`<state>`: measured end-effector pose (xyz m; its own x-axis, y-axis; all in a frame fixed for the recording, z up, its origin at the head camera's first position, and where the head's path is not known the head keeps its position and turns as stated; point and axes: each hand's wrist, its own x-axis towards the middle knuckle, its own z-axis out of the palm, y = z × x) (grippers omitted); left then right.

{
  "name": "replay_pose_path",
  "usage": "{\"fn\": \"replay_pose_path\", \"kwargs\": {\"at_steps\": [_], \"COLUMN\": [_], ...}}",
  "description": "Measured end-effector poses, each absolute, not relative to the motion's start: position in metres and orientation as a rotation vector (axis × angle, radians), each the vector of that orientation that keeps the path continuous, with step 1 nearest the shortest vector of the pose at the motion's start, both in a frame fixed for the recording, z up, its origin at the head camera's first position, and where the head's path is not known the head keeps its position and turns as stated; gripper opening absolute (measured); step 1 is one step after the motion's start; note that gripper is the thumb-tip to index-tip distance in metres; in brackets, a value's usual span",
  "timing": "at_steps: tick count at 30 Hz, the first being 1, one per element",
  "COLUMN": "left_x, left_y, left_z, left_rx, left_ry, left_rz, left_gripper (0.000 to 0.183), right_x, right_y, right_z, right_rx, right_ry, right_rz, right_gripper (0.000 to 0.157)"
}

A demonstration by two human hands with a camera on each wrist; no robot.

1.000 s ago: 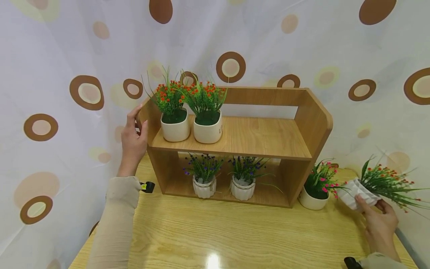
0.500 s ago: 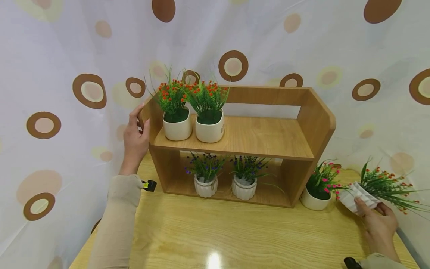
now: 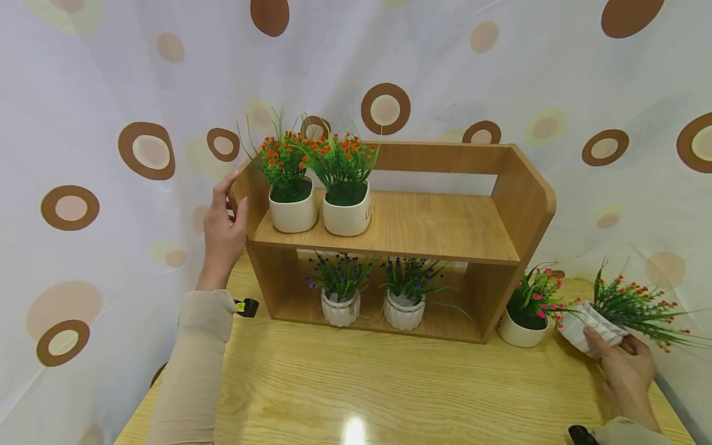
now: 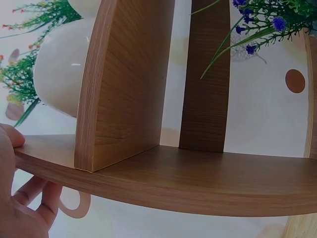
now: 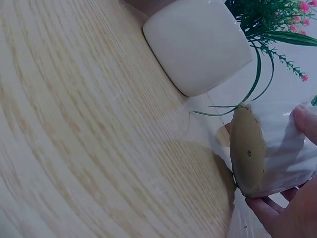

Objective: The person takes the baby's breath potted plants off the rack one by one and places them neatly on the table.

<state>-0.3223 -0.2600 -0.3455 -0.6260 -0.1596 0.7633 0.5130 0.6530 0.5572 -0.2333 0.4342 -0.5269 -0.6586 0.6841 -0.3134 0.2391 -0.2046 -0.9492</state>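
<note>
My right hand [image 3: 625, 368] grips a white ribbed flowerpot [image 3: 591, 327] with small orange-red flowers, tilted so the plant leans right. Its tan underside shows in the right wrist view, where thumb and fingers hold the ribbed pot [image 5: 285, 144] from either side. Beside it on the table stands a smooth white pot with pink flowers [image 3: 521, 327]. My left hand [image 3: 224, 232] holds the left side panel of a two-tier wooden shelf [image 3: 439, 225], thumb on the inner face and fingers outside. The left wrist view shows the thumb and fingers on either side of that panel [image 4: 198, 191].
Two white pots with orange-red flowers [image 3: 346, 210] stand at the left of the upper tier. Below, two white ribbed pots with purple flowers [image 3: 403, 312] sit on the lower tier. A light wood table [image 3: 356, 383] carries the shelf; a dotted curtain [image 3: 434, 55] hangs behind.
The head view has shifted slightly. The pot in my right hand has moved a little left, still tilted; my left hand stays on the shelf's side panel.
</note>
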Motion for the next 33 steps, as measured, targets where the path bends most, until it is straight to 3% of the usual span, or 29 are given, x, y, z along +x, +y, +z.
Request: {"fn": "replay_pose_path", "kwargs": {"at_steps": [21, 33], "left_x": [-0.320, -0.319], "left_y": [-0.256, -0.257], "left_z": [-0.346, -0.344], "left_rx": [-0.275, -0.292], "left_ry": [-2.046, -2.039], "left_rz": [-1.029, -1.024], "left_gripper": [0.050, 0.051], "right_x": [-0.232, -0.230], "right_y": [0.444, 0.446], "right_z": [-0.536, -0.537], "right_rx": [-1.089, -1.150], "right_ry": [-2.199, -2.123], "right_rz": [1.639, 1.771], "right_gripper": [0.111, 0.116]}}
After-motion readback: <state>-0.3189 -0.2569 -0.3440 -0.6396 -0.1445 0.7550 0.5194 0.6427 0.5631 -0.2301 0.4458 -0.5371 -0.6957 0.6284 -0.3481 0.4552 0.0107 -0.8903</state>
